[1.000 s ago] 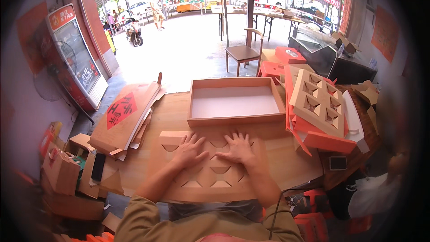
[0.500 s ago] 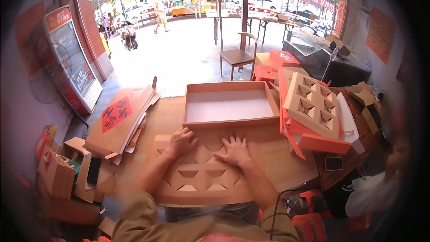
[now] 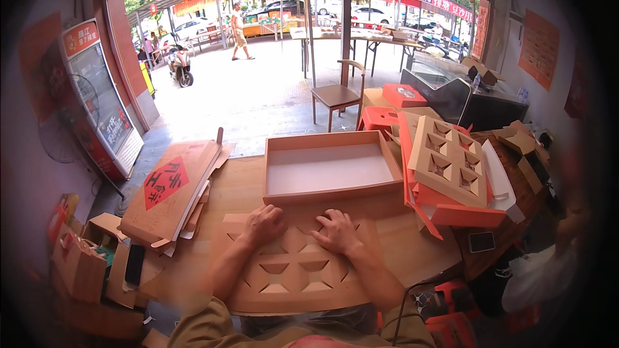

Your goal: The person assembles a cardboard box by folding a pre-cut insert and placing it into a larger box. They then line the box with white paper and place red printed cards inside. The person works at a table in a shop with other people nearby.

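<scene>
A brown cardboard insert with folded-in square pockets lies flat on the table before me. My left hand rests on its far left part, fingers curled and pressed together on the card at a pocket. On the far right part of the insert is my right hand, its fingers bent but apart, the tips touching the card around another pocket. What lies under both palms is hidden. Just beyond my fingers stands an open shallow cardboard box with a white inside.
At the left lies a stack of flat box lids with a red diamond label. Another folded insert tops red boxes at the right. A phone lies on the wooden table to the right; a dark phone is at the left. Beyond stands a chair.
My right hand's fingers have drawn in from a flatter spread to a bent pose on the insert. My left hand stays at the far left pocket. The whole view has shifted slightly.
</scene>
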